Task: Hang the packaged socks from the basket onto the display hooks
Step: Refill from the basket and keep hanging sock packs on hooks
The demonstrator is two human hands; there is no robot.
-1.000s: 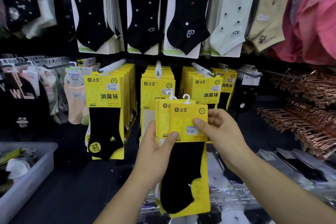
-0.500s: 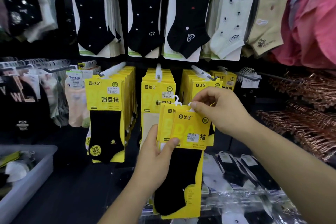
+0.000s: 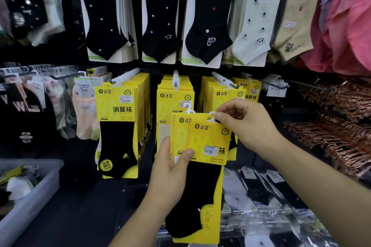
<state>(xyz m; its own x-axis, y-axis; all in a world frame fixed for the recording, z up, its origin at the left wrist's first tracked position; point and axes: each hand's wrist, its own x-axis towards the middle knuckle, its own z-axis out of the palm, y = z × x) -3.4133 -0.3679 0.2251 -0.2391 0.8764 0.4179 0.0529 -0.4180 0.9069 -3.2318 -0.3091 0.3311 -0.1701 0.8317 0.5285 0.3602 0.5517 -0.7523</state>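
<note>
Sock aisle, mid-restock. The risk from here is the front pack (image 3: 208,140) slipping from my pinch, or its hanger tab (image 3: 211,116) missing the display hook (image 3: 224,80) at 1 o'clock. The tab is small & my hold is fingertip-deep only, so the pack behind (image 3: 177,126) could drop w/ it. My right hand (image 3: 247,124) pinches that tab from 3 o'clock, fingers (image 3: 224,109) narrow. My left hand (image 3: 170,168) grips both packs at their 7 o'clock corner, thumb on the front card. The basket (image 3: 30,196) sits well apart at 8 o'clock.
</note>
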